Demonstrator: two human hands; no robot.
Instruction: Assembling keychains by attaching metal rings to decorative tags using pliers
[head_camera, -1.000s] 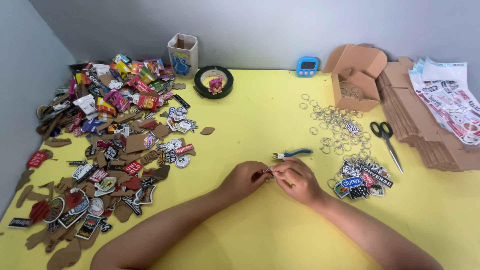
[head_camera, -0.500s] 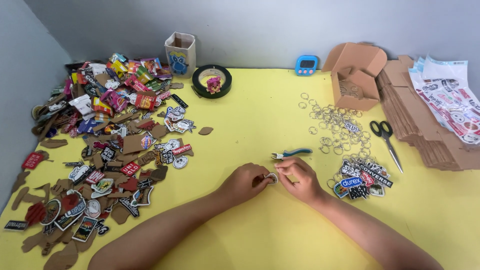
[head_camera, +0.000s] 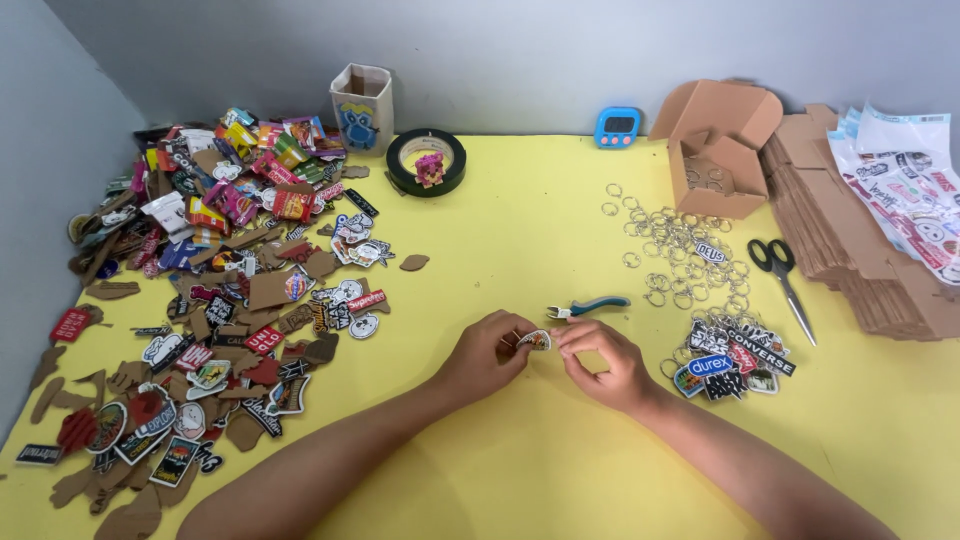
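Little has shifted since the earlier frames: both hands remain together at mid-worktop. Left hand and right hand pinch a small printed tag between closed fingers, apparently fitting a ring to it. Next move calls for a steady pinch. Pliers lie just behind; loose key rings sit right. Bare yellow worktop ahead gives room.
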